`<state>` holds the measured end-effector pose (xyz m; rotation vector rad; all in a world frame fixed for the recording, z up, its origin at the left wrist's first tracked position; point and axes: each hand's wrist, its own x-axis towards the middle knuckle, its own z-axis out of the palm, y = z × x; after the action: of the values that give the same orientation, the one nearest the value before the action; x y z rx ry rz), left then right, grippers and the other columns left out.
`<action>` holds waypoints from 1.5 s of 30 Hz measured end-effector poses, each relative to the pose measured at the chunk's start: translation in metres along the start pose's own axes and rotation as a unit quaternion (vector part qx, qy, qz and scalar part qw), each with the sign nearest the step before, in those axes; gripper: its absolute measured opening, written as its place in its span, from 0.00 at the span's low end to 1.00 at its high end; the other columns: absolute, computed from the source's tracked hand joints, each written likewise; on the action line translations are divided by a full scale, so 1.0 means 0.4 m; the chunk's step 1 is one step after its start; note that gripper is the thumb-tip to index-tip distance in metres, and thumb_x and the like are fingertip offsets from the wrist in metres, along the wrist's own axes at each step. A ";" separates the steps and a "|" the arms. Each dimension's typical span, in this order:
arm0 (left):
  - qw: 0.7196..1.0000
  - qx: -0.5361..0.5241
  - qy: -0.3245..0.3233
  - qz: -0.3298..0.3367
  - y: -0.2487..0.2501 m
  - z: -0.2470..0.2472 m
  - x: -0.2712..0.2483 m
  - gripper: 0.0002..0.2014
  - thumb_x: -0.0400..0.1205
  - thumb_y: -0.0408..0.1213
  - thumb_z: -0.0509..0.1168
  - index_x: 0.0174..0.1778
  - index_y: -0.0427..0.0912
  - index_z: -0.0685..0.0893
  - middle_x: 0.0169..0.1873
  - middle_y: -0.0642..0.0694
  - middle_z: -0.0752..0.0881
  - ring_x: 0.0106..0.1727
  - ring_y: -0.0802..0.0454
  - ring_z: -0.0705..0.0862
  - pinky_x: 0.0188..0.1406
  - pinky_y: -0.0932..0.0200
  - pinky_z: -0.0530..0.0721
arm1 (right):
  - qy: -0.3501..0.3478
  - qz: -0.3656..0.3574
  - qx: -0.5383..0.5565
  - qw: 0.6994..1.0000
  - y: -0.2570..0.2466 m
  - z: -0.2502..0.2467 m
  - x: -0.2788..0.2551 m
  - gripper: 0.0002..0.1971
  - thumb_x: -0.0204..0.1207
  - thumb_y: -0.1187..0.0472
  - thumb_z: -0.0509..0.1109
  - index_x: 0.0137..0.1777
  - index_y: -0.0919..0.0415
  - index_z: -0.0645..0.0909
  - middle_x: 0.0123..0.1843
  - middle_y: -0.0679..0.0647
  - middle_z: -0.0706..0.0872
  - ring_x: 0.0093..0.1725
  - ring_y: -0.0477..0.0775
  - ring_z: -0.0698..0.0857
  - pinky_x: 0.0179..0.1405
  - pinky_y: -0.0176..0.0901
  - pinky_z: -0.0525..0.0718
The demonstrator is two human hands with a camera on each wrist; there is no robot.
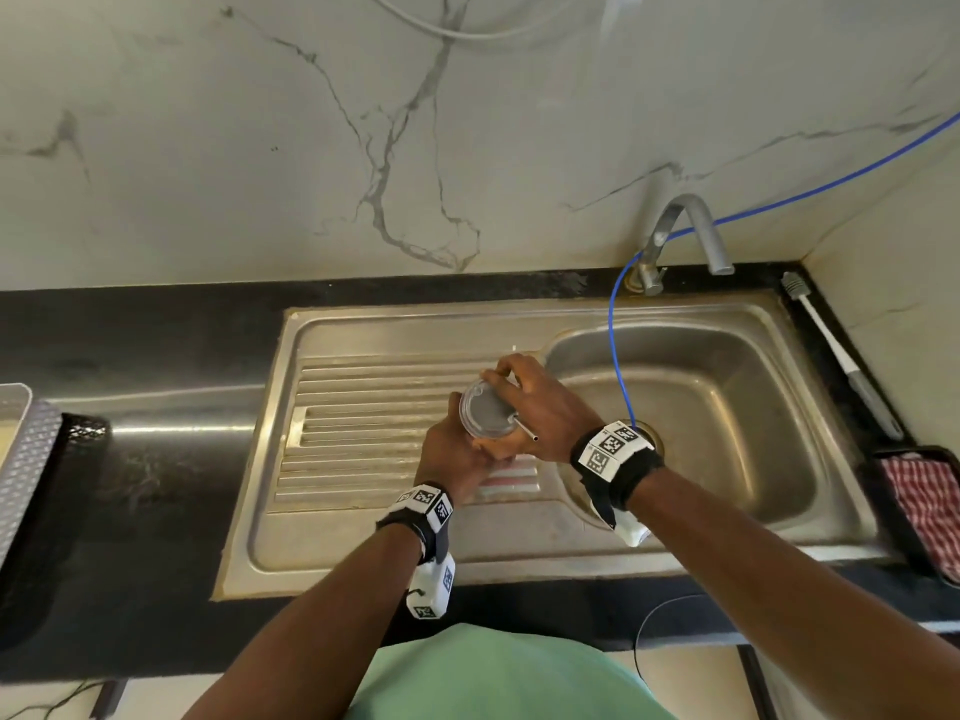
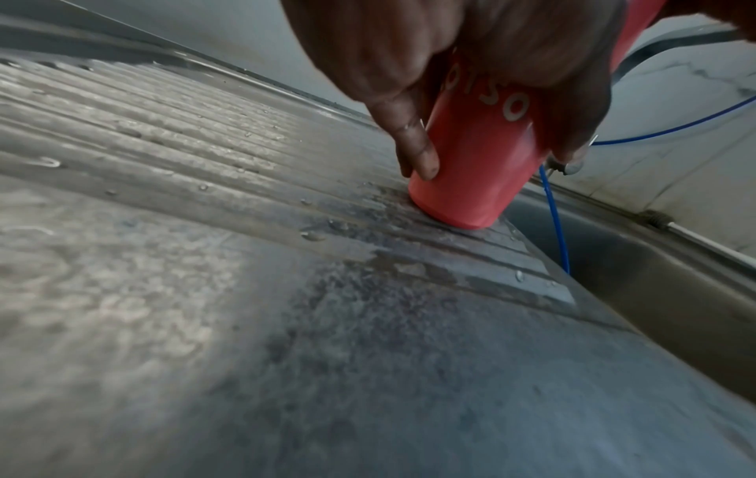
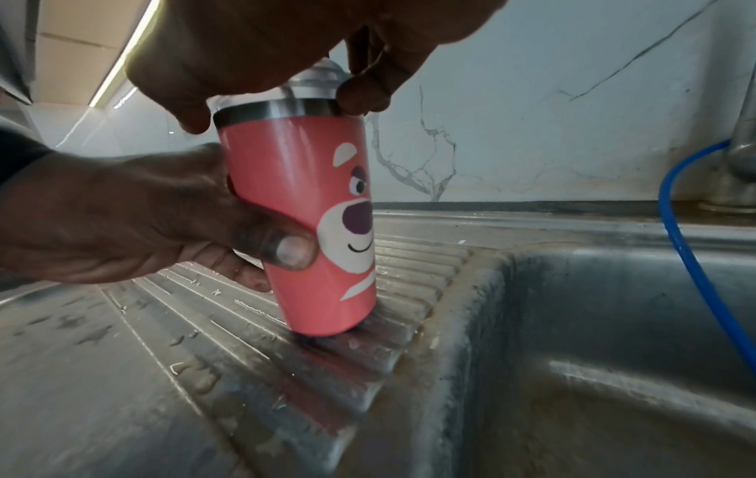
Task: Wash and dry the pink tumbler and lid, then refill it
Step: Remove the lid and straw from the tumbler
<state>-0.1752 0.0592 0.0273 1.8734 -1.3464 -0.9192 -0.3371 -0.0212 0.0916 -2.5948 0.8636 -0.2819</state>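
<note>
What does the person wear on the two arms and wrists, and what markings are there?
Both forearms are bare, with no sleeves. The left wrist carries a black band topped with white tiles printed with black square code markers; a white camera block with the same markers hangs below it. The right wrist wears a matching black band and marker tiles, with a white block underneath.

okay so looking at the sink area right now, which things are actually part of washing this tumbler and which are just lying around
Part of the job:
pink tumbler, gripped by the left hand
clear lid, gripped by the right hand
tap
sink basin
red checked cloth

Lying about:
bottle brush
blue hose
white perforated basket
</note>
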 end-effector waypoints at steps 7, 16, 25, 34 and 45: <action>1.000 -0.013 -0.011 0.004 0.005 -0.002 0.002 0.40 0.68 0.46 0.90 0.67 0.56 0.70 0.46 0.64 0.88 0.47 0.57 0.91 0.43 0.73 0.84 | -0.008 -0.004 -0.007 1.000 0.013 -0.006 0.008 0.50 0.72 0.25 0.69 0.82 0.64 0.73 0.70 0.64 0.75 0.67 0.65 0.77 0.64 0.56 0.83; 0.994 -0.029 -0.098 0.043 0.004 -0.066 0.011 0.73 0.64 0.45 0.93 0.92 0.45 0.44 0.81 0.54 0.73 0.79 0.54 0.79 0.79 0.61 0.77 | 0.006 0.019 -0.008 1.000 0.006 -0.026 -0.002 0.51 0.71 0.20 0.64 0.87 0.55 0.68 0.77 0.56 0.74 0.76 0.58 0.73 0.63 0.56 0.87; 0.990 0.023 -0.081 0.116 0.076 -0.118 -0.002 0.67 0.67 0.44 0.91 0.94 0.49 0.51 0.89 0.46 0.64 0.85 0.53 0.68 0.82 0.58 0.70 | 0.007 0.098 0.100 0.990 -0.005 -0.033 -0.060 0.47 0.76 0.29 0.72 0.89 0.50 0.63 0.87 0.47 0.63 0.84 0.48 0.64 0.76 0.40 0.70; 0.987 0.074 -0.072 0.127 0.097 -0.089 0.003 0.60 0.71 0.44 0.89 0.93 0.52 0.57 0.84 0.48 0.72 0.82 0.50 0.71 0.76 0.58 0.71 | 0.128 0.077 0.177 0.973 0.020 0.005 -0.115 0.19 0.80 0.52 0.80 0.70 0.49 0.88 0.76 0.46 0.75 0.72 0.43 0.78 0.55 0.29 0.79; 0.984 0.089 -0.067 0.139 0.116 -0.106 0.002 0.54 0.72 0.42 0.88 0.91 0.51 0.63 0.82 0.48 0.76 0.80 0.49 0.75 0.73 0.62 0.69 | 0.169 0.068 0.197 0.963 -0.003 -0.011 -0.112 0.08 0.81 0.61 0.80 0.58 0.52 0.94 0.71 0.45 0.81 0.64 0.45 0.84 0.49 0.38 0.87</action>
<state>-0.1633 0.0504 0.0883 1.7154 -1.7710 -0.8133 -0.3730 0.0058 0.0930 -2.1372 0.9782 -0.7892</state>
